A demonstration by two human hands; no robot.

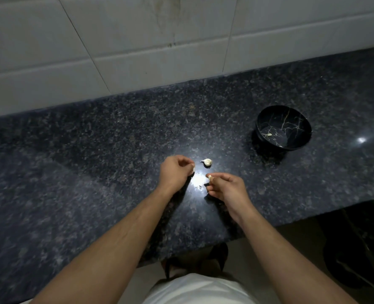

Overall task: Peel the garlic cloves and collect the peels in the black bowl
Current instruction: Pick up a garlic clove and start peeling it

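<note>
While the right hand (222, 186) pinches a small pale garlic piece (210, 177) and the left hand (177, 170) pinches another scrap, the round black gold-veined bowl (261, 119) sits well apart, up-right on the dark speckled stone surface (94, 150), nearer the right hand.

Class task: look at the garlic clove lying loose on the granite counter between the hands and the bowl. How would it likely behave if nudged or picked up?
The garlic clove looks small, so probably light. Its rounded body with a pointed tip suggests it would wobble or pivot rather than roll straight. The glossy counter may let it slide easily.
</note>
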